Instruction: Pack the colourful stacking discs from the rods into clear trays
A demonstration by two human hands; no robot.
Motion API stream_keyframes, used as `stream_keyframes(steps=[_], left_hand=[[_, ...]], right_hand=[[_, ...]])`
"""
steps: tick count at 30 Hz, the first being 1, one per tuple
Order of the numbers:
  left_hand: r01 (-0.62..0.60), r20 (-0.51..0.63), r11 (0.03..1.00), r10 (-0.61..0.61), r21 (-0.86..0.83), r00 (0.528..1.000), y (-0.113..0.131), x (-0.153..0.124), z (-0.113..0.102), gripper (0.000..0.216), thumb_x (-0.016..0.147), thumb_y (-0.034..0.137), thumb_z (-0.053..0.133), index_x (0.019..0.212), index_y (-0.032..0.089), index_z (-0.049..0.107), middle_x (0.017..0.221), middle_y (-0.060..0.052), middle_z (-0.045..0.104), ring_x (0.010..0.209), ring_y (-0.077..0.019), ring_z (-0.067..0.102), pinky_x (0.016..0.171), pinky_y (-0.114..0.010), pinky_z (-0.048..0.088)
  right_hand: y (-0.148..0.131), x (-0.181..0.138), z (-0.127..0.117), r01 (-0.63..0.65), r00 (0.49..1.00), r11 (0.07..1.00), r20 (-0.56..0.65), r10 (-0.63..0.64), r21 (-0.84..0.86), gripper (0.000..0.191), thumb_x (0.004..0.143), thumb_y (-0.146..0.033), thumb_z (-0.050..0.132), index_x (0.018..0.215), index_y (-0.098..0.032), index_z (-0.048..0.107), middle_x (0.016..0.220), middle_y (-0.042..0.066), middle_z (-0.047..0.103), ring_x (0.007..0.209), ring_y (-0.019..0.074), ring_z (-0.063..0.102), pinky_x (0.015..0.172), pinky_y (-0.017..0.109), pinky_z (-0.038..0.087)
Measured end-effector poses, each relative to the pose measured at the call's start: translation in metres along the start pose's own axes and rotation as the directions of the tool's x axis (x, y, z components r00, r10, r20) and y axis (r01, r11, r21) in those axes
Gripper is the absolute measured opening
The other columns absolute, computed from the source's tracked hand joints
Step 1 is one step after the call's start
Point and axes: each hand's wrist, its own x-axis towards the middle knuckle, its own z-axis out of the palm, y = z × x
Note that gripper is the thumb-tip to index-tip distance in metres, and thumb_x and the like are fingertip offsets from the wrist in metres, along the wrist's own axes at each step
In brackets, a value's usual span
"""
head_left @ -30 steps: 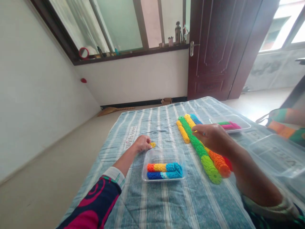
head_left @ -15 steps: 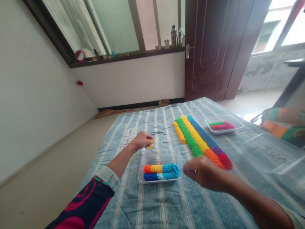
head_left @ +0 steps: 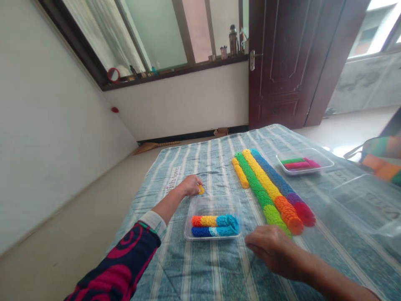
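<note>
Between the fingertips of my left hand (head_left: 191, 185) is a small yellow crocheted-looking round piece (head_left: 201, 190), just beyond the near clear plastic box. My right hand (head_left: 272, 246) is closed in a pinch to the right of that box; whatever its fingers hold, if anything, is hidden. Inside the clear box (head_left: 213, 238) lie two rows of stacked crocheted-looking pieces, an orange, yellow and blue row (head_left: 209, 221) and a dark-to-light blue row (head_left: 203, 231). Beyond my right hand stretch long stacked rows: a green row (head_left: 253, 179), a yellow-orange row (head_left: 261, 171) and a blue-purple-red row (head_left: 275, 175).
A short yellow row (head_left: 240, 172) lies left of the long ones. At the right stand a second clear box (head_left: 302, 171) with green and pink rows and a clear lid or tray (head_left: 360, 200). A striped cloth (head_left: 200, 267) covers the surface. A door (head_left: 288, 62) is behind.
My left hand has lowered the yellow piece slightly. My right hand has moved down and toward me, uncovering the light green end of the green row. The camera view has shifted a little.
</note>
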Motion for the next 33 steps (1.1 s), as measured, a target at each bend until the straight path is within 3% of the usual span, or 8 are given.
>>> stream_keyframes(steps=[3,6,15,21,27,33], left_hand=[[-0.044,-0.024,0.999,0.045,0.031,0.999,-0.001,0.000,-0.002,0.014,0.050,0.005,0.059,0.053,0.017,0.065,0.045,0.003,0.052,0.063,-0.0170,0.059,0.060,-0.022,0.041],[-0.066,0.006,0.997,0.066,0.027,0.998,-0.002,-0.002,-0.003,0.012,0.056,0.009,0.057,0.051,0.017,0.065,0.042,0.003,0.050,0.060,-0.0158,0.058,0.060,-0.021,0.040],[-0.020,0.074,0.999,0.023,-0.036,0.997,-0.004,-0.003,0.012,0.033,0.064,0.011,0.052,0.087,0.012,0.075,0.046,0.002,0.054,0.046,-0.0141,0.054,0.051,-0.022,0.041],[-0.086,-0.032,0.995,0.084,-0.046,0.996,-0.004,-0.006,0.015,0.022,0.056,0.008,0.060,0.071,0.015,0.074,0.060,-0.001,0.064,0.070,-0.0185,0.060,0.065,-0.024,0.043],[-0.127,-0.111,0.974,0.107,-0.188,0.988,-0.012,-0.013,0.017,0.008,0.049,0.009,0.064,0.052,0.015,0.062,0.054,0.001,0.057,0.065,-0.0169,0.057,0.060,-0.024,0.040],[-0.135,-0.203,0.879,0.045,-0.457,0.978,-0.026,-0.032,0.015,0.010,0.057,0.017,0.064,0.059,0.016,0.054,0.052,0.005,0.052,0.049,-0.0105,0.051,0.049,-0.022,0.039]], right_hand=[[0.002,-0.001,0.004,0.023,1.000,0.999,-0.019,-0.023,-0.022,0.025,0.089,-0.012,0.041,0.066,-0.019,0.049,0.061,-0.002,0.049,0.056,0.0103,0.038,0.055,0.026,0.024],[0.005,-0.003,0.008,0.062,0.997,0.997,-0.042,-0.064,-0.039,0.025,0.090,-0.013,0.040,0.068,-0.019,0.050,0.061,-0.002,0.049,0.055,0.0103,0.038,0.055,0.026,0.024],[0.007,-0.005,0.009,0.100,0.992,0.994,-0.069,-0.103,-0.043,0.029,0.095,-0.016,0.039,0.069,-0.019,0.051,0.061,-0.001,0.050,0.056,0.0100,0.043,0.055,0.025,0.027],[0.005,-0.005,0.007,0.102,0.992,0.994,-0.070,-0.105,-0.048,0.028,0.096,-0.019,0.040,0.072,-0.018,0.056,0.062,-0.001,0.053,0.056,0.0100,0.049,0.054,0.024,0.031],[-0.002,-0.004,-0.005,0.079,0.970,0.995,-0.234,-0.062,0.065,0.020,0.095,-0.022,0.047,0.086,-0.018,0.063,0.066,0.000,0.061,0.058,0.0099,0.058,0.056,0.020,0.042],[-0.018,0.004,-0.023,-0.003,0.919,0.996,-0.393,0.037,0.086,0.013,0.090,-0.021,0.055,0.085,-0.020,0.067,0.073,0.000,0.071,0.062,0.0106,0.066,0.059,0.018,0.049]])
